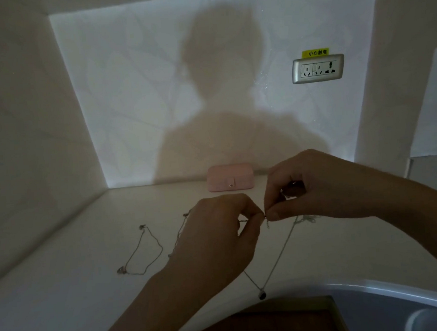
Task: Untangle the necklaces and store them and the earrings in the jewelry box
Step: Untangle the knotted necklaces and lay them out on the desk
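Observation:
My left hand point(217, 232) and my right hand point(306, 185) meet above the white tabletop point(66, 292), each pinching a thin tangled necklace chain point(265, 217) between thumb and fingertip. From that knot a chain hangs down to a dark pendant point(262, 294) near the table's front edge. Another thin necklace point(143, 250) lies in a loop on the table to the left, apart from my hands. More chain point(180, 230) runs behind my left hand. The pink jewelry box point(230, 177) stands closed against the back wall. I cannot make out any earrings.
A wall socket point(318, 68) with a yellow label sits high on the back wall at right. White side walls enclose the table left and right. A rounded grey-white object point(403, 305) and a brown surface point(275, 324) lie at the bottom right.

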Available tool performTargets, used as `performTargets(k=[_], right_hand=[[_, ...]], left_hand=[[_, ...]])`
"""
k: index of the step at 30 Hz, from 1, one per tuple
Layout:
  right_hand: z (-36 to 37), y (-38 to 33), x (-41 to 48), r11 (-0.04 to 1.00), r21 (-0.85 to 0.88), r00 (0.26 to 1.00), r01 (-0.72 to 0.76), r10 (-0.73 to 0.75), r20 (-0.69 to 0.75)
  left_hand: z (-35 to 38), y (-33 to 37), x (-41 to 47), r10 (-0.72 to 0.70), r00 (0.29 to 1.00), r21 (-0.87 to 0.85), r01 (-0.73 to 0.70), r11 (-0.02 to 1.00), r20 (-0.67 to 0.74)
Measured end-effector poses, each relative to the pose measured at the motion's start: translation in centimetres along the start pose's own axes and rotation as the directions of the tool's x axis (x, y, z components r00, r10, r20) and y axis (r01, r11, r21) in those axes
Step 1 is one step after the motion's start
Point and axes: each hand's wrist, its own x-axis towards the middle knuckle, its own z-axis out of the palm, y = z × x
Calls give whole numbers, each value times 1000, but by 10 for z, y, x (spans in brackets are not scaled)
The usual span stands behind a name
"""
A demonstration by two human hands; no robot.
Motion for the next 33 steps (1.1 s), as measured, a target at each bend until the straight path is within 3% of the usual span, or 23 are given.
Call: performTargets(k=[6, 15, 17, 21, 33], right_hand=[[-2, 5, 0, 996, 87, 994, -25, 15, 110], [3, 8, -2, 995, 94, 999, -44, 43, 14], [2, 6, -2, 993, 109, 999, -50, 50, -4], [3, 5, -3, 992, 116, 998, -56, 59, -23], [8, -4, -9, 998, 56, 992, -36, 42, -122]], left_hand=[[0, 4, 0, 81, 997, 61, -81, 995, 4], [1, 4, 3, 109, 994, 140, -106, 984, -12], [2, 0, -1, 126, 991, 70, -122, 990, -45], [0, 3, 2, 99, 995, 197, -99, 975, 5], [8, -2, -1, 157, 980, 202, -130, 971, -122]])
